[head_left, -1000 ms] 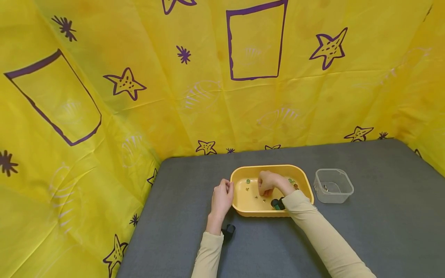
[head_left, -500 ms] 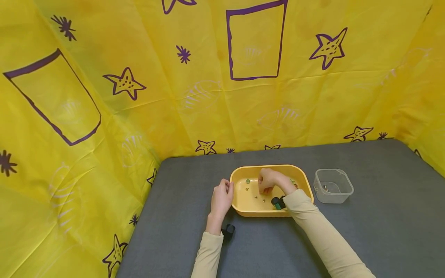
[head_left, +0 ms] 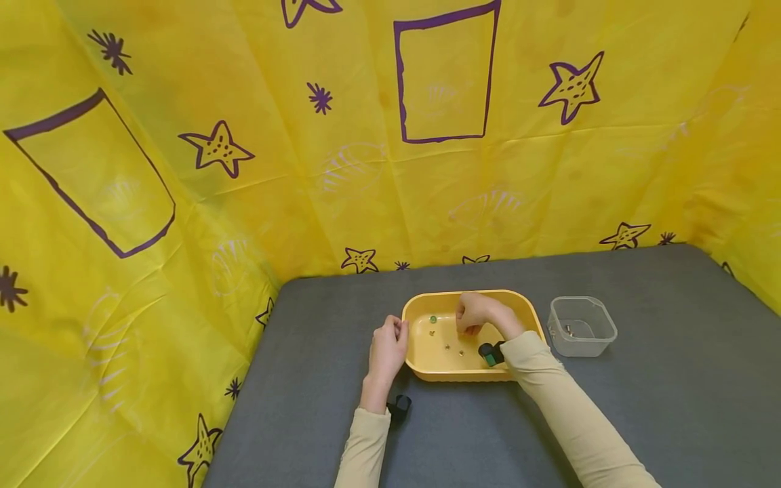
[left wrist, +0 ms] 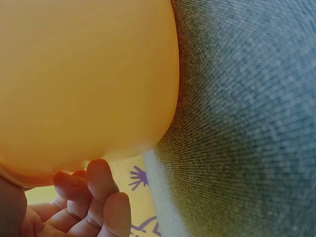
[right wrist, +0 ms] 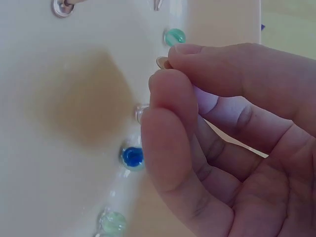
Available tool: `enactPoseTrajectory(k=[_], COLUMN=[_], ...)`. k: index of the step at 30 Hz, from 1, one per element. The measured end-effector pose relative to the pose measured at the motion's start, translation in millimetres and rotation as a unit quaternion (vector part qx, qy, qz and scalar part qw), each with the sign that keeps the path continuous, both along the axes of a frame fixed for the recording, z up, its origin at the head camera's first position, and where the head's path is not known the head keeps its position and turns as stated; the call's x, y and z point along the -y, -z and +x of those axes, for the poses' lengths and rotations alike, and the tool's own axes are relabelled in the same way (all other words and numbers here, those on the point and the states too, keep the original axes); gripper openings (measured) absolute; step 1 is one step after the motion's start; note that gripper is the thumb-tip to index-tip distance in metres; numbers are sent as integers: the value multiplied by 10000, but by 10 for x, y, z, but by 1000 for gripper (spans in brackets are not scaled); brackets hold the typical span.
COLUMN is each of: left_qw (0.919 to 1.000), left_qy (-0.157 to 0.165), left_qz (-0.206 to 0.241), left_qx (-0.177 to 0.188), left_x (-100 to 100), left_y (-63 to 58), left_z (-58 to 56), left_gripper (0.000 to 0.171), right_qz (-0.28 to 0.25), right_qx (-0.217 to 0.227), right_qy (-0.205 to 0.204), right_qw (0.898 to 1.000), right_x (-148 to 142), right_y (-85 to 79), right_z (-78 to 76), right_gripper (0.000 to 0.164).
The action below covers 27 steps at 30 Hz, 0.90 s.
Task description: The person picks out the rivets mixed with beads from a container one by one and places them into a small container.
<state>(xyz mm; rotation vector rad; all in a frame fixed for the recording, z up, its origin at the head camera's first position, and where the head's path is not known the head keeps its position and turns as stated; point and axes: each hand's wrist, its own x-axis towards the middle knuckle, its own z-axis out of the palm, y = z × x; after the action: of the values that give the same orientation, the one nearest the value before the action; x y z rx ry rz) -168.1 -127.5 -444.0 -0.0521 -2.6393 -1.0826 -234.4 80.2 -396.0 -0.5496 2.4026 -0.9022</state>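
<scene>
My left hand holds the left end of a yellow plastic tub; in the left wrist view its fingers curl beneath the rim. Inside the tub my right hand pinches a small shiny metal piece between thumb and fingertips, which mostly hide it. It looks like a round-headed tack. Along the tub's inner edge, in the right wrist view, lie a green marble, a blue marble and a pale green marble. Another round-headed metal piece lies at the upper left.
A clear plastic container with a few small metal pieces stands right of the tub on the grey table. A yellow printed cloth hangs behind and at the left.
My right hand has risen slightly and shifted a little right within the tub, fingers still together. The left hand has kept its hold on the rim. The head view has tilted very slightly.
</scene>
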Motion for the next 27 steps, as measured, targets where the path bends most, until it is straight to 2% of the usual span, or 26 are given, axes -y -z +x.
enactPoseTrajectory(k=[9,17,27], left_qw=[9998,9999,9998], left_qy=[-50,-31,-53], left_qz=[-9,32,31], left_qx=[215,151,187], left_x=[0,-1,-5], left_y=[-3,-9,-4], left_z=[-10,5,4], left_gripper=[18,17,17], right_qz=[1,-22,146], right_qx=[-68,-66,-152], right_qy=[137,332,316], right_qw=[9999,9994,9993], right_x=[-81,-164,-271], right_y=[-33,-100,-143], right_z=[11,25,5], right_gripper=[33,28,26])
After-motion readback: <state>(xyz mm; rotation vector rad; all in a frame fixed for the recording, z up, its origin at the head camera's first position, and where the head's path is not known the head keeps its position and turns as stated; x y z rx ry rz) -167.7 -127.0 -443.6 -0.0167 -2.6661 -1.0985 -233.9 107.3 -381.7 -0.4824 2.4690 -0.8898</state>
